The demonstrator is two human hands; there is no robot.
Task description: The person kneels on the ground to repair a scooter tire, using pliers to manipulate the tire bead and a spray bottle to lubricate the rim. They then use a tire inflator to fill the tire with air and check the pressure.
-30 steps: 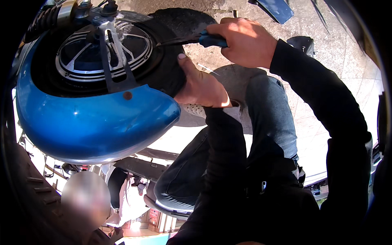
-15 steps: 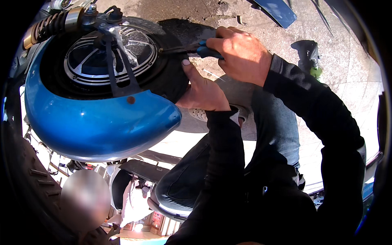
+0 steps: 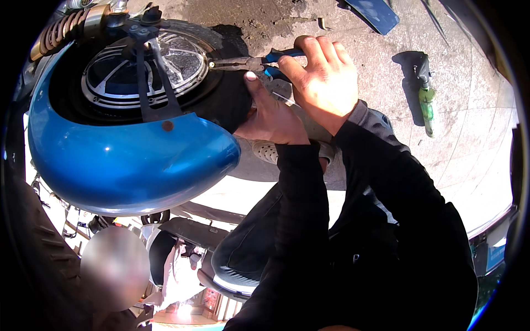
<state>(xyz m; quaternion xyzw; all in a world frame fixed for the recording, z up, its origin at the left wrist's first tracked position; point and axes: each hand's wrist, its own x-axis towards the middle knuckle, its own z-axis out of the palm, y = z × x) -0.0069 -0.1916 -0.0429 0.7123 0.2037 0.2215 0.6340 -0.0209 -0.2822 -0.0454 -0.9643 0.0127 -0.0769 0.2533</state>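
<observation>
A black tire (image 3: pixel 232 98) on a silver-and-black hub wheel (image 3: pixel 113 69) lies under a glossy blue fender (image 3: pixel 127 165) with a rust spot. My left hand (image 3: pixel 270 116) grips the tire's outer edge, thumb on top. My right hand (image 3: pixel 323 80) is wrapped over blue-handled long-nose pliers (image 3: pixel 237 62), whose tips are at a small brass-coloured valve or fitting (image 3: pixel 212 64) beside the rim. A metal bracket (image 3: pixel 168 102) and a coil shock absorber (image 3: pixel 61 34) join near the hub.
A green bottle with a black top (image 3: pixel 428 110) lies on the paved ground (image 3: pixel 469 77) at right. A dark blue panel (image 3: pixel 370 14) lies at the top. A person with a blurred head (image 3: pixel 115 267) is at lower left near a vehicle's footboard (image 3: pixel 196 231). My bent legs are below the wheel.
My right hand has turned and moved lower, raising its fingers over the pliers, which point more levelly at the valve. The green bottle, hidden earlier by my arm, now shows fully.
</observation>
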